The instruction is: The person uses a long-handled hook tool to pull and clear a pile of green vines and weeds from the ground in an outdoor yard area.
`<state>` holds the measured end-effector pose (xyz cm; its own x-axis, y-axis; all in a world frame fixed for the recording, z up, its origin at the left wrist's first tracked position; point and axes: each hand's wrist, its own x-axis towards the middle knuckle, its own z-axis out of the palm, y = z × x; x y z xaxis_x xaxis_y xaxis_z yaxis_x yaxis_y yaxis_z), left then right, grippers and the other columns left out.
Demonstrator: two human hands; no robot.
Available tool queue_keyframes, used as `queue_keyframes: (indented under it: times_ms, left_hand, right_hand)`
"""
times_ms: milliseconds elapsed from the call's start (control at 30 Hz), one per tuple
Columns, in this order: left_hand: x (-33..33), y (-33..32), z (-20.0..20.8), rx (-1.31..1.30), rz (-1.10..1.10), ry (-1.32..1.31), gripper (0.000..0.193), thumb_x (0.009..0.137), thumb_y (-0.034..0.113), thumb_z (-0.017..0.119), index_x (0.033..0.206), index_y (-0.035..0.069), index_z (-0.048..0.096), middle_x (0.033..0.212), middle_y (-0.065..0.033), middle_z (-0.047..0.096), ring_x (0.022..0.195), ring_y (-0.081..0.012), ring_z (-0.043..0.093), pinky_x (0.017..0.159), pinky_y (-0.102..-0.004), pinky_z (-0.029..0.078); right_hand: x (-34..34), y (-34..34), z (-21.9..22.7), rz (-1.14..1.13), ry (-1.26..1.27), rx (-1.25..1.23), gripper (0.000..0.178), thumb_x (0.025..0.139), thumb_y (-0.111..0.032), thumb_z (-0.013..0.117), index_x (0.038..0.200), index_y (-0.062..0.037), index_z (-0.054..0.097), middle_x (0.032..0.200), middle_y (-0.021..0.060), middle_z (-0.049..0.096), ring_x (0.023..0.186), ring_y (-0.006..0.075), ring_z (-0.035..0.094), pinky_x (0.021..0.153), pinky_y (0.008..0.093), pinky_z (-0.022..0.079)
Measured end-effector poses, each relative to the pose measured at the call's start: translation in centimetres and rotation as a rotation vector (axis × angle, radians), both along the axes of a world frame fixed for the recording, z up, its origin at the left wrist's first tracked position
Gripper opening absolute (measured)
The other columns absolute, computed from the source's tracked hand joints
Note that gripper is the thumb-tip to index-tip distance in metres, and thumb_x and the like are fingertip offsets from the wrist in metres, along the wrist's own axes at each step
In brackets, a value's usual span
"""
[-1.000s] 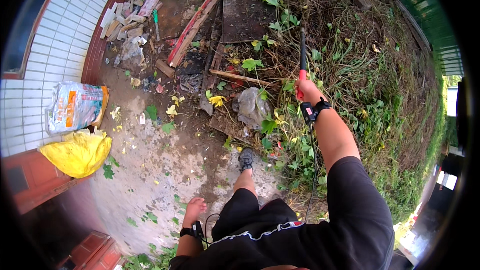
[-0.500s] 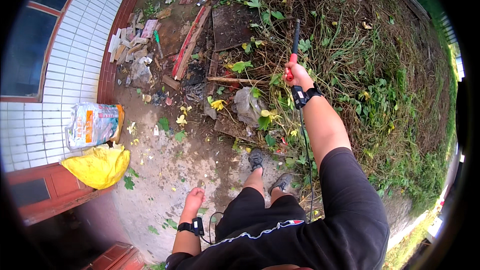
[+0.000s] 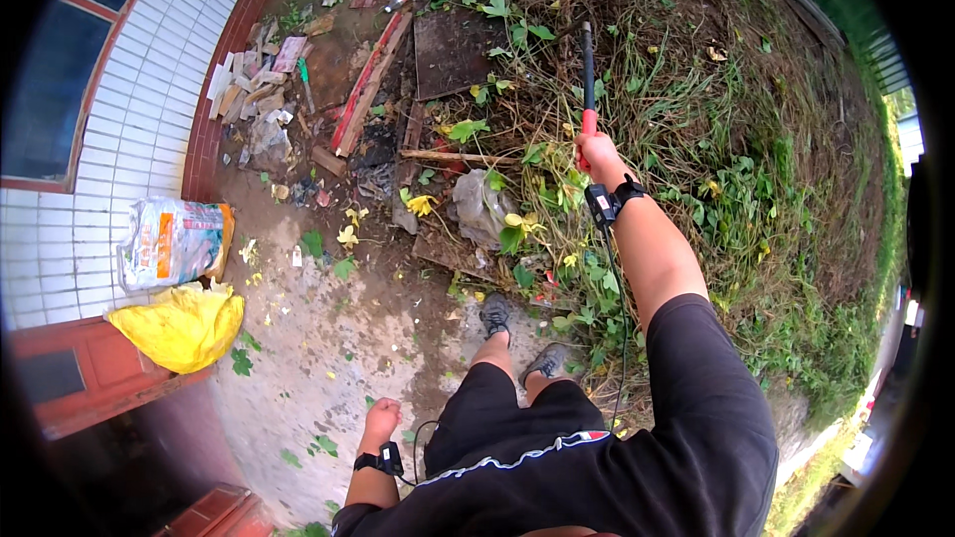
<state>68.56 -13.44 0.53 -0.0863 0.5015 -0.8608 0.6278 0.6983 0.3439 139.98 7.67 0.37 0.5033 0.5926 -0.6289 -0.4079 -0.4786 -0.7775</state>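
My right hand (image 3: pixel 598 152) is wrapped round the red grip of a sickle (image 3: pixel 588 80) with a black shaft. The shaft points away from me over a heap of cut vines and weeds (image 3: pixel 637 209); a thin dark piece, seemingly the blade, reaches left from its tip among the stems. Low at the left, my left hand (image 3: pixel 382 418) hangs above the concrete with its fingers curled in and nothing seen in them. Both wrists wear black straps with small boxes and cables.
By the white-tiled wall (image 3: pixel 114 119) stand a filled plastic sack (image 3: pixel 169 244) and a yellow bag (image 3: pixel 184 326). Broken wood pieces (image 3: pixel 249 89), a red-edged plank (image 3: pixel 373 85) and a dark board (image 3: pixel 453 55) lie ahead. A grey plastic bag (image 3: pixel 482 207) sits near my feet.
My right hand and the sickle are slightly farther forward. My left hand has dropped a little lower, and the whole view has shifted slightly. The grip is unchanged.
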Motion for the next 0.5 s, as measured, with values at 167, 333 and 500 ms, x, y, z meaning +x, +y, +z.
queue_keyframes:
  times_ms: [167,333,500]
  left_hand:
    - [0.3,0.7,0.5,-0.022,0.064,-0.092,0.012,0.090,0.013,0.057,0.093,0.003,0.062,0.071,-0.0073,0.063,0.057,-0.0150,0.059,0.056,-0.0267,0.049]
    - [-0.6,1.8,1.2,-0.018,0.120,-0.071,0.013,0.089,0.014,0.058,0.095,0.003,0.062,0.070,-0.0069,0.062,0.058,-0.0148,0.059,0.056,-0.0276,0.049]
    - [-1.1,1.9,1.0,-0.087,0.177,-0.102,0.014,0.089,0.013,0.057,0.092,0.000,0.062,0.072,-0.0078,0.062,0.058,-0.0153,0.058,0.056,-0.0279,0.048]
  right_hand:
    - [0.5,3.3,-2.4,0.081,-0.129,-0.148,0.014,0.085,-0.010,0.059,0.076,-0.0020,0.051,0.060,0.0072,0.053,0.045,0.0181,0.048,0.040,0.0322,0.039]
    - [-2.9,2.5,-3.6,-0.026,0.169,-0.083,0.012,0.084,-0.008,0.056,0.075,-0.0030,0.051,0.057,0.0054,0.050,0.042,0.0167,0.045,0.041,0.0317,0.040]
    - [-5.3,-0.3,0.2,-0.232,0.529,0.086,0.011,0.087,-0.006,0.054,0.085,-0.0059,0.043,0.056,0.0009,0.045,0.044,0.0126,0.042,0.043,0.0259,0.038]
